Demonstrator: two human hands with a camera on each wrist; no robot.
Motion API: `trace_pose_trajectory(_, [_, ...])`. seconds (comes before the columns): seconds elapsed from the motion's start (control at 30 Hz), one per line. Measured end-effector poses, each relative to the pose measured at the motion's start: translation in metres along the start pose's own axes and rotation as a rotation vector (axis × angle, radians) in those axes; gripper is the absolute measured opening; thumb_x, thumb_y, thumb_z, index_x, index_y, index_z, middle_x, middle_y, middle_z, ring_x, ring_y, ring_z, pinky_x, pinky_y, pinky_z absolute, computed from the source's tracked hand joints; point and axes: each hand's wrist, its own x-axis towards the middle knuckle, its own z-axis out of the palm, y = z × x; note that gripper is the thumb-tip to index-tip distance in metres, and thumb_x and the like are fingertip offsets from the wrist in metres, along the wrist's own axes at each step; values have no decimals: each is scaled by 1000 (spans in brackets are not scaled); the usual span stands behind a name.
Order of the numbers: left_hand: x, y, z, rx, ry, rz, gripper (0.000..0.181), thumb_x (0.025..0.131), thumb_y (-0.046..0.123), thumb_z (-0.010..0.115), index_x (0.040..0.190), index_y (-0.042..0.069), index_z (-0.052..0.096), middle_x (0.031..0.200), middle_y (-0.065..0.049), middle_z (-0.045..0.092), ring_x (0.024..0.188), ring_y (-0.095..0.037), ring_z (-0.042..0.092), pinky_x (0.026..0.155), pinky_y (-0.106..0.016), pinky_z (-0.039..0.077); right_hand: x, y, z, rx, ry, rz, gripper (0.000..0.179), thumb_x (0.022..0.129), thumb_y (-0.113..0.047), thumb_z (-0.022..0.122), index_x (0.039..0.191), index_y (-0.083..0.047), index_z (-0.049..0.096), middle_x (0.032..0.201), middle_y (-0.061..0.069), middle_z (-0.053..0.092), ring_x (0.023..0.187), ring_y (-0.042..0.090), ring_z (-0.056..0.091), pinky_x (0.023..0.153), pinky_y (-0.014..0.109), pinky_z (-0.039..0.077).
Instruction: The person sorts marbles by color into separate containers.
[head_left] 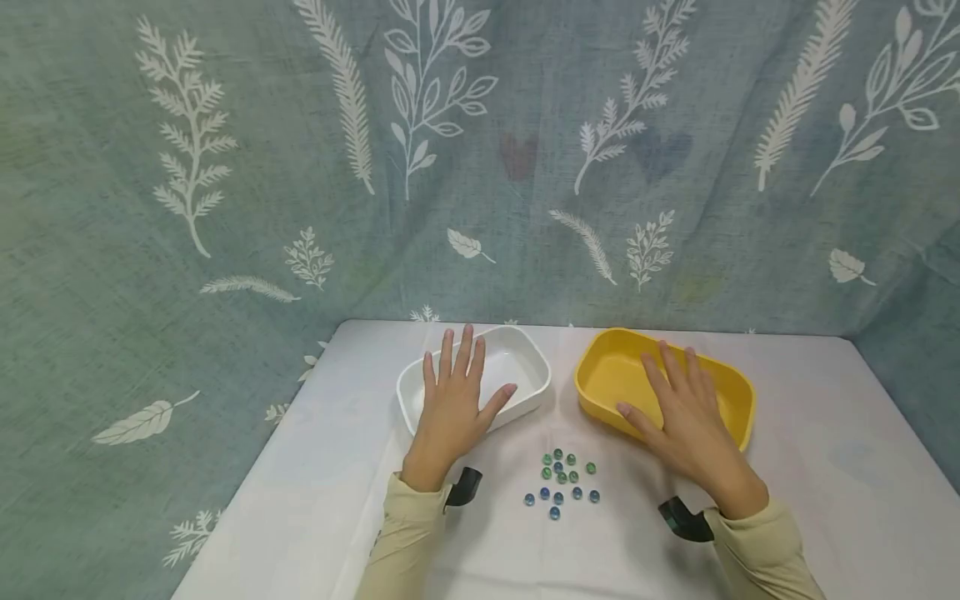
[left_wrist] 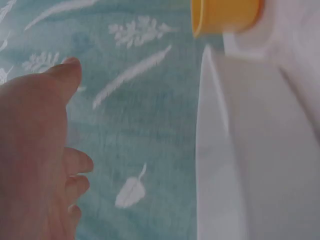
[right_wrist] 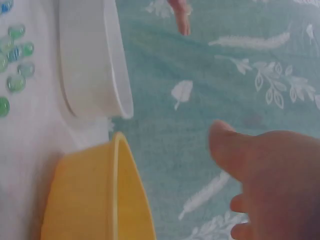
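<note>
My left hand (head_left: 453, 408) hovers over the white tray (head_left: 527, 357) with its fingers spread and nothing in its grasp. Over the yellow tray (head_left: 611, 375), my right hand (head_left: 692, 421) is likewise spread and holds nothing. In both wrist views a gap shows between each hand and the tray beside it. Between the forearms, nearer the front, several glass marbles lie loose on the white cloth: green marbles (head_left: 547, 472) toward the back and blue marbles (head_left: 558, 498) toward the front. The right wrist view shows some of the green marbles (right_wrist: 16, 82) too.
A white cloth (head_left: 315, 492) covers the table, with its back edge just behind both trays. Behind stands a green-blue curtain (head_left: 480, 208) with white leaf prints. Each wrist carries a small black device (head_left: 463, 487).
</note>
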Motion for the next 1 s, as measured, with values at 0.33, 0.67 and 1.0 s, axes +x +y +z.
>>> trace_pose_trajectory(0.33, [-16,-47,-16,-20,-24,-20,93,101,61,52,164,0,20,175,-14,12,164,-36,4,127,-69,8,-2,-11,1,193,87,-72,61,101,-31,69,149,2,52,152,25,51,138,46,50,111,66,42])
trace_pose_trajectory(0.67, [-25,-85,-9,-33,-126,-78,101,99,67,51,165,1,12,176,-13,4,164,-34,-1,128,-67,4,-10,-13,12,260,140,-146,30,93,-11,77,122,-3,74,106,8,75,88,17,69,76,37,63])
trace_pose_trajectory(1.0, [-26,-101,7,-22,-220,-94,109,94,71,55,163,-4,15,175,-18,5,163,-38,3,129,-64,6,-12,-11,20,251,68,-83,23,92,-12,78,114,-5,77,93,-2,73,82,9,65,72,25,61])
